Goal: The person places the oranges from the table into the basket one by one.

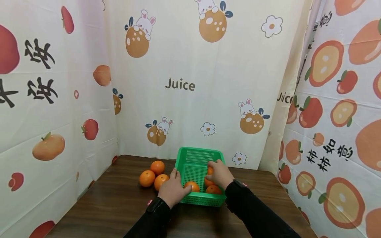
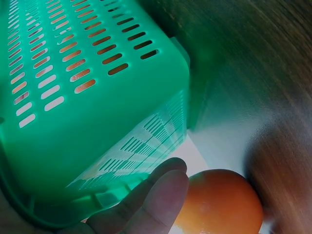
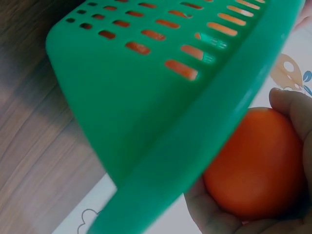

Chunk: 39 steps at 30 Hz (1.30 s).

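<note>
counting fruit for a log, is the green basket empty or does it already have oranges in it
Not empty. The green basket holds at least three oranges near its front wall, and the right hand grips another orange inside it.

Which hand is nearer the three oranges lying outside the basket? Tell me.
Left. The left hand rests beside the three oranges; the right hand grips an orange inside the basket.

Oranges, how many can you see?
7: three round oranges on the table left of the green plastic basket, three inside, one in the right hand. Others may be hidden.
</note>
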Each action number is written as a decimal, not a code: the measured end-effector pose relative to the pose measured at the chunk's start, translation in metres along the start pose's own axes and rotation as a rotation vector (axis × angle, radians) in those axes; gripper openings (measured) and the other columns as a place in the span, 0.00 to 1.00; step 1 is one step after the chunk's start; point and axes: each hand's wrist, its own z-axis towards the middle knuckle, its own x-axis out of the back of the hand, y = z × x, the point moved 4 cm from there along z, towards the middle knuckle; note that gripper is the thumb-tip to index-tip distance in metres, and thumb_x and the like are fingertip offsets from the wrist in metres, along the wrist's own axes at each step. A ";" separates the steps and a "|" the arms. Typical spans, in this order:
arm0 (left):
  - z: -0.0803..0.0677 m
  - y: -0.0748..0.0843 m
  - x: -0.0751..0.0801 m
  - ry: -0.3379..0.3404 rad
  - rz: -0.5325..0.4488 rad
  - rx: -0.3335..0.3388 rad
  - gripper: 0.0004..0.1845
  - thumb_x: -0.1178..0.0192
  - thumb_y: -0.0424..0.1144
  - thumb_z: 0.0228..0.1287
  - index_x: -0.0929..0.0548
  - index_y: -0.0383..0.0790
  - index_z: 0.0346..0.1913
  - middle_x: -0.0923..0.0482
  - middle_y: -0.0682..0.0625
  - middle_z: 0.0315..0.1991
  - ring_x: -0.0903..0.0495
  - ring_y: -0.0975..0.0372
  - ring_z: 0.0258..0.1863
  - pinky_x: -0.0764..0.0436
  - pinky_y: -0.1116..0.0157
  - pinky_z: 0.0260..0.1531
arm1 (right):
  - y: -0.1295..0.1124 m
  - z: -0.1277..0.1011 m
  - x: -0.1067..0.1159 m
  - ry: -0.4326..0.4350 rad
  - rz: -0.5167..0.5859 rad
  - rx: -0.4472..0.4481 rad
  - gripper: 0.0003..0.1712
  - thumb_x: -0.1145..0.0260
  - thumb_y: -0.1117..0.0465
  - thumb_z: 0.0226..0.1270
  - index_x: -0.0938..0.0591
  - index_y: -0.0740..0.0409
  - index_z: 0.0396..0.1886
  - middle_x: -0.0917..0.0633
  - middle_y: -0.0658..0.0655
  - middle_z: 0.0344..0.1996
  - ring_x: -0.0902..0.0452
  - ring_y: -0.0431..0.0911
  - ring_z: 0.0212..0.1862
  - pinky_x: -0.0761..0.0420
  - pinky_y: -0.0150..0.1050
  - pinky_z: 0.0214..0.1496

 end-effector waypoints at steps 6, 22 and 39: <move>0.000 0.001 0.001 0.008 0.006 -0.002 0.52 0.44 0.69 0.66 0.35 0.33 0.81 0.44 0.37 0.85 0.28 0.59 0.19 0.26 0.60 0.26 | -0.004 0.002 -0.006 -0.006 0.009 0.001 0.29 0.20 0.54 0.65 0.17 0.48 0.65 0.22 0.61 0.54 0.24 0.49 0.36 0.21 0.43 0.40; 0.001 0.000 0.000 0.006 0.017 0.016 0.53 0.44 0.70 0.65 0.35 0.33 0.81 0.42 0.37 0.84 0.28 0.58 0.17 0.28 0.61 0.22 | -0.017 -0.002 -0.023 -0.049 0.028 0.053 0.25 0.23 0.53 0.69 0.17 0.48 0.63 0.24 0.59 0.48 0.26 0.49 0.34 0.26 0.41 0.35; 0.000 0.002 0.001 0.009 -0.006 0.014 0.53 0.44 0.69 0.65 0.34 0.33 0.81 0.43 0.38 0.85 0.28 0.58 0.18 0.28 0.61 0.22 | -0.018 0.003 -0.037 -0.136 0.015 0.111 0.21 0.23 0.52 0.69 0.16 0.47 0.59 0.23 0.59 0.50 0.27 0.50 0.38 0.24 0.44 0.39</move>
